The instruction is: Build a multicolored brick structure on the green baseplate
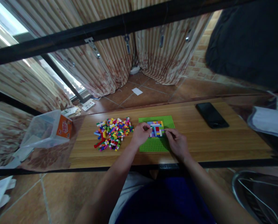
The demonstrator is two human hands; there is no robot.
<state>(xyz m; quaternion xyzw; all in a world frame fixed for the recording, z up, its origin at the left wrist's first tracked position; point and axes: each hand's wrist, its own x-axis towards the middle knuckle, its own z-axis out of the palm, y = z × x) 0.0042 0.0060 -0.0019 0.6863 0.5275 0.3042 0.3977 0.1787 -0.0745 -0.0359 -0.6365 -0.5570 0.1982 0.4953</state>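
Note:
A green baseplate (153, 144) lies flat on the wooden table (199, 140), with a small patch of coloured bricks (155, 127) built on its far half. My left hand (140, 134) rests on the plate's left edge, fingers curled and pinched at the left side of the brick patch. My right hand (177, 143) lies on the plate's right side, fingertips pinched at the patch's lower right corner. What either pinch holds is too small to make out. A heap of loose multicoloured bricks (112, 133) lies just left of my left hand.
A black phone (212, 115) lies face up at the table's far right. A clear plastic tub (42, 130) and an orange box (64, 127) stand off the table's left end. Curtains hang behind; a black bar crosses overhead.

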